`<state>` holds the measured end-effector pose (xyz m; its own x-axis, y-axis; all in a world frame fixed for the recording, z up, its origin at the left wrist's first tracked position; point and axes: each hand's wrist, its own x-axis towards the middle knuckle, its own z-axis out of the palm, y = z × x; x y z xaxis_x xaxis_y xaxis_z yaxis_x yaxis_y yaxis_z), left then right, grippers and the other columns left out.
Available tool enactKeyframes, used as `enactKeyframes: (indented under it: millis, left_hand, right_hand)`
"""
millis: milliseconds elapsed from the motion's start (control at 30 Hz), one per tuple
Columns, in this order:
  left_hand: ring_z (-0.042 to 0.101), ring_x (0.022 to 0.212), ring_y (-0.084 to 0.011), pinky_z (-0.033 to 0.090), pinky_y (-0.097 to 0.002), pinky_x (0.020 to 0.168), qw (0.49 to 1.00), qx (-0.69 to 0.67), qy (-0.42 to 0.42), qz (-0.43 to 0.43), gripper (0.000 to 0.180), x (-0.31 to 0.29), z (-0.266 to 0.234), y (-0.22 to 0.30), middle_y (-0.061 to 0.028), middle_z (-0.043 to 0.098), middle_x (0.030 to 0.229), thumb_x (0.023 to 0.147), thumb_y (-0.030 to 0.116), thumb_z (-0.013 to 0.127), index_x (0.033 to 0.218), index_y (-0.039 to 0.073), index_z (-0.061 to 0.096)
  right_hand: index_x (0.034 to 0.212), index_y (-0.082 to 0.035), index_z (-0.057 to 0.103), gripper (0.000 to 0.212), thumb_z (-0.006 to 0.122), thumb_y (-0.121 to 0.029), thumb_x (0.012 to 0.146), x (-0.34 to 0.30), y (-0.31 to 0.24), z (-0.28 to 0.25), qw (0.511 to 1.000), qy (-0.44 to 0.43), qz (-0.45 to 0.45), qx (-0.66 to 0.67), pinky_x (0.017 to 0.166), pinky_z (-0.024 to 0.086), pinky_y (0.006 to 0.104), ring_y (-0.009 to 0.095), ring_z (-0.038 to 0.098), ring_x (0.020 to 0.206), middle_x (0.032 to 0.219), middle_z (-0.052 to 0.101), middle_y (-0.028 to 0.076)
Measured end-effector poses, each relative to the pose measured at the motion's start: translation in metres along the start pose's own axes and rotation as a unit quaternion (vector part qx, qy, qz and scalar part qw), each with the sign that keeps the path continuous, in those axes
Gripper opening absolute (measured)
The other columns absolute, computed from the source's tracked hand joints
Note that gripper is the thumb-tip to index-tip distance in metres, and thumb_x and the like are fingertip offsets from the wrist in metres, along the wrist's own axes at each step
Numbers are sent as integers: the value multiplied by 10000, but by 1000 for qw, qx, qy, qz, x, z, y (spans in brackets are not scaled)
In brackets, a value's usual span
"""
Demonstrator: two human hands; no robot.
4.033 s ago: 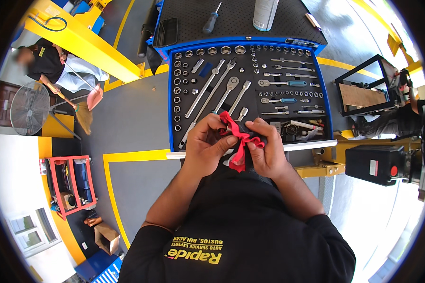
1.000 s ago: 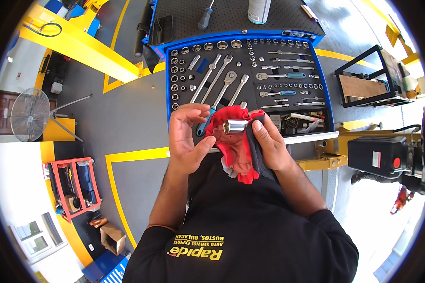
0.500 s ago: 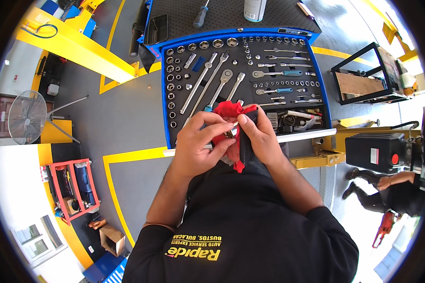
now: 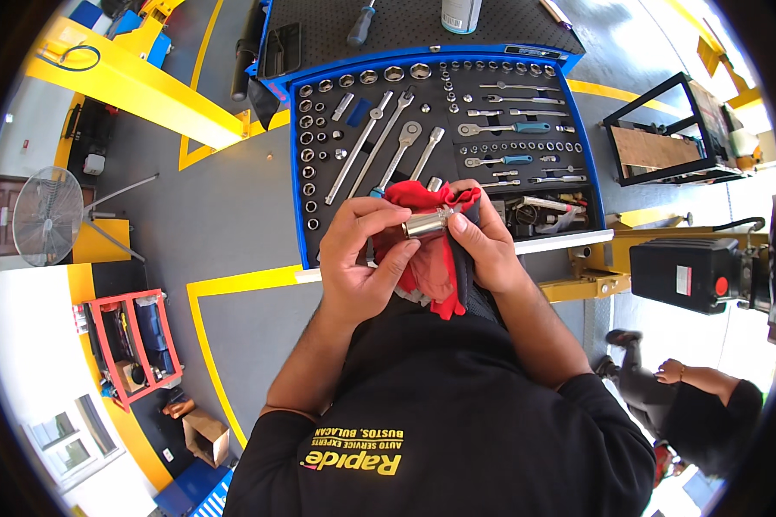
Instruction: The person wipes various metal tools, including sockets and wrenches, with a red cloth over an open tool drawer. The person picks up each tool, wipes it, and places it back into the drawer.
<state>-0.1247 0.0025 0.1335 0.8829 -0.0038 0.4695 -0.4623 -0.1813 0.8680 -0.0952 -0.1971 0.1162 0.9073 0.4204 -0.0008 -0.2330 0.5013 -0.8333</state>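
A shiny chrome deep socket (image 4: 426,224) lies level between my two hands, above the front of the drawer. My left hand (image 4: 359,250) has its fingertips and thumb closed about the left end of it. My right hand (image 4: 489,241) grips a red cloth (image 4: 433,274) with a dark strip, its thumb pressing by the socket's right end. The cloth hangs behind and below the socket. Beyond them is the open tool drawer (image 4: 379,181) with dark foam, where sockets, extension bars and ratchets (image 4: 409,131) lie in cutouts.
On the cabinet top are a screwdriver (image 4: 361,26), a spray can (image 4: 461,15) and a black tray (image 4: 282,47). A yellow post (image 4: 138,82) and a fan (image 4: 48,215) stand left. A black-framed cart (image 4: 664,142) is at right, with another person (image 4: 698,405) walking nearby.
The socket has come into fuller view, turned sideways between my hands. My right hand and the cloth have shifted slightly right. The other person at right has moved.
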Motion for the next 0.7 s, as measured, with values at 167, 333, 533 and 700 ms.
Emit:
enactKeyframes:
  millis: [167, 333, 533, 700]
  left_hand:
    - [682, 919, -176, 553, -284, 804, 999, -29, -10, -20, 375, 5, -1, 1, -118, 655, 1168, 867, -26, 794, 1227, 13, 695]
    - [675, 957, -159, 547, -291, 829, 996, -50, -7, -67, 349, 8, -5, -16, -106, 676, 1154, 908, -10, 770, 1245, -1, 683]
    - [643, 971, -85, 535, -249, 853, 981, 59, -45, -181, 299, 62, -53, -91, -52, 705, 1095, 1001, 47, 701, 1291, -21, 676]
    - [699, 881, -192, 567, -327, 832, 963, 209, -99, -134, 254, 138, -72, -153, -105, 725, 991, 944, 97, 747, 1183, 13, 748]
  right_hand:
    - [1397, -60, 497, 324, 505, -260, 1142, -2, -1, 3, 999, 6, 15, 32, 1058, 430, 291, 90, 522, 1188, 1273, 597, 27]
    - [1356, -44, 555, 303, 502, -253, 1143, 6, 6, -12, 999, 11, 1, -51, 1063, 428, 288, 116, 530, 1226, 1294, 602, 22]
    - [1170, -10, 625, 222, 626, -195, 1048, 59, -5, -93, 857, 58, -81, -506, 804, 568, 384, 304, 766, 860, 910, 776, 166]
    - [1157, -71, 642, 258, 676, -225, 952, 65, 18, -125, 797, 88, -103, -589, 706, 521, 517, 467, 685, 829, 846, 716, 218]
